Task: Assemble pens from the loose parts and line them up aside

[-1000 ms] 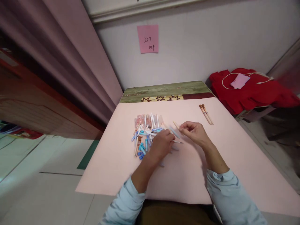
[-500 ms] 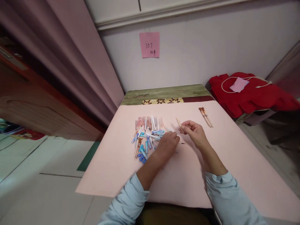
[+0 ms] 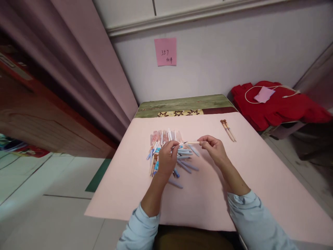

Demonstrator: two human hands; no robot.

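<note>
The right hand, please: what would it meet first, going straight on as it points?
Probably the thin white dark-tipped pen refill in the left hand; the slim cream pen barrel in the right hand leads. Depth is unclear, so they may already touch.

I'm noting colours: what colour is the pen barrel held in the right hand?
The pen barrel is pale cream; see the head view.

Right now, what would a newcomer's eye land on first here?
Probably the bright red crumpled cloth at the far right. Then, mid-picture above the pale-pink sheet, the bare left hand holding a thin, dark-tipped white rod towards the slim cream tube in the right hand.
</note>
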